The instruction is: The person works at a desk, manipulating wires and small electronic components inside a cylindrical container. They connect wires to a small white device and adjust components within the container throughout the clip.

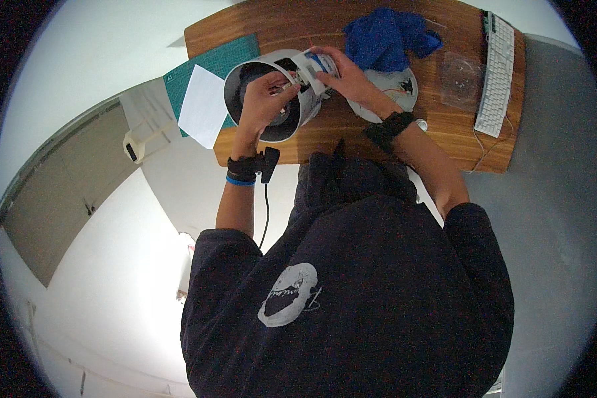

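Note:
A wide white cylindrical housing (310,106) lies on its side on the wooden desk, its dark hollow end turned to the left. My left hand (266,99) is in front of that opening, fingers pinched together near some small pale parts too small to name. On the housing's far right side, my right hand (353,78) grips a white block-shaped part (320,64) with a blue marking. The left fingertips come close to the near end of this part; whether they touch it, I cannot tell. Black bands with a dark device sit on both wrists.
Right of the housing lies a round white cover (386,81) with thin wires in it. Beyond it is a crumpled blue cloth (381,40). A clear plastic tray (461,79) and a white keyboard (496,79) are at the right. A green mat (235,50) and white paper (202,106) lie left.

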Demonstrator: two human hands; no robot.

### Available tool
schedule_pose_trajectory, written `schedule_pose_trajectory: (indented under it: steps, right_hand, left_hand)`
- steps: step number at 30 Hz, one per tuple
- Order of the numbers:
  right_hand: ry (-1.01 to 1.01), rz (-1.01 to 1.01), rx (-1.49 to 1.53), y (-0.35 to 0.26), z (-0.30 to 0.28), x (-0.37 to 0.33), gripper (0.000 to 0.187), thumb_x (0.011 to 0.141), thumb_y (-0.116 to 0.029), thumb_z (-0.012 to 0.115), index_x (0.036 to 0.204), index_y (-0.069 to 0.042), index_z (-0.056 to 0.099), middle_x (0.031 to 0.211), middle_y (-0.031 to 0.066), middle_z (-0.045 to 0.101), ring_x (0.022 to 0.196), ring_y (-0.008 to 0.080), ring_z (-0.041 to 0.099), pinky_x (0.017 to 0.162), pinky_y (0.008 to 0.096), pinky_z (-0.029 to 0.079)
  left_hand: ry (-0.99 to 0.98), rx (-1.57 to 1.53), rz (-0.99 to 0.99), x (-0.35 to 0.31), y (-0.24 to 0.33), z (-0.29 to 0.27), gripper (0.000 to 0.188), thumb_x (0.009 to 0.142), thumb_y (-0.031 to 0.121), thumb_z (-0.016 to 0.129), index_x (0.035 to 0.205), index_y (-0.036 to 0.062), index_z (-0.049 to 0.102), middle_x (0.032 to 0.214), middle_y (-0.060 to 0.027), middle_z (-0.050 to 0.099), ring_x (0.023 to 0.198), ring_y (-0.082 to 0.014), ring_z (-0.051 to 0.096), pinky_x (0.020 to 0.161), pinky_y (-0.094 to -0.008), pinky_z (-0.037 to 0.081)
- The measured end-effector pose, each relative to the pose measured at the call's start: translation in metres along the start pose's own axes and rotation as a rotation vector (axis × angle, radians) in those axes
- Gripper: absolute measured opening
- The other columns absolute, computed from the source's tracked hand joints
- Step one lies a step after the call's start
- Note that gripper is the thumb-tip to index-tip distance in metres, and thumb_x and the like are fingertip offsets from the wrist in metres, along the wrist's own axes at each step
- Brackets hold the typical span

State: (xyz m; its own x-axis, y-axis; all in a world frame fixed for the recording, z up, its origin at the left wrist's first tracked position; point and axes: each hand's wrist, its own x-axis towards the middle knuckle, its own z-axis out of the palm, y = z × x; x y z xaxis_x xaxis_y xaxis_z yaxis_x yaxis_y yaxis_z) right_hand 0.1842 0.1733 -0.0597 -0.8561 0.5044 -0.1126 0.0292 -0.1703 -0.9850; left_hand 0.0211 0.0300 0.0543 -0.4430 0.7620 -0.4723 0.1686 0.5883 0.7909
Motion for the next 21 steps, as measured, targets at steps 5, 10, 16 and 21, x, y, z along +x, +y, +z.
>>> schedule_pose_trajectory:
  steps: [5,10,16,21]
  right_hand:
    - [-0.089,0.067,0.025,0.003,0.005,0.000,0.055,0.100,-0.019,0.069,0.150,-0.014,0.046,0.143,0.0120,0.057,0.131,0.0248,0.055,0.110,0.0394,0.047]
    - [-0.106,-0.018,0.052,0.006,0.018,-0.006,0.050,0.105,-0.021,0.058,0.153,-0.017,0.043,0.147,0.0146,0.053,0.138,0.0307,0.047,0.117,0.0435,0.038]
    - [-0.040,-0.228,-0.471,0.012,0.020,-0.003,0.051,0.105,-0.024,0.054,0.155,-0.022,0.043,0.135,0.0177,0.053,0.127,0.0376,0.047,0.111,0.0506,0.036]
    - [0.081,-0.249,-0.604,-0.006,0.015,-0.007,0.049,0.098,-0.017,0.065,0.146,-0.017,0.055,0.122,0.0167,0.057,0.120,0.0359,0.053,0.104,0.0474,0.043]
  left_hand:
    - [0.000,-0.018,-0.024,0.001,-0.001,-0.001,0.036,0.088,0.016,0.079,0.117,-0.0042,0.073,0.105,-0.0147,0.078,0.096,-0.0163,0.072,0.087,-0.0310,0.056]
    - [0.031,-0.059,0.011,0.001,-0.015,0.001,0.034,0.088,0.017,0.079,0.115,-0.0042,0.074,0.103,-0.0147,0.078,0.094,-0.0170,0.073,0.086,-0.0317,0.056]
    - [0.060,0.006,-0.003,0.004,-0.007,0.006,0.035,0.088,0.020,0.080,0.113,-0.0033,0.074,0.101,-0.0138,0.078,0.092,-0.0177,0.074,0.083,-0.0317,0.057]
    - [0.054,0.109,0.015,0.006,-0.003,0.008,0.036,0.089,0.025,0.079,0.113,-0.0013,0.075,0.102,-0.0115,0.078,0.094,-0.0161,0.073,0.083,-0.0314,0.056]
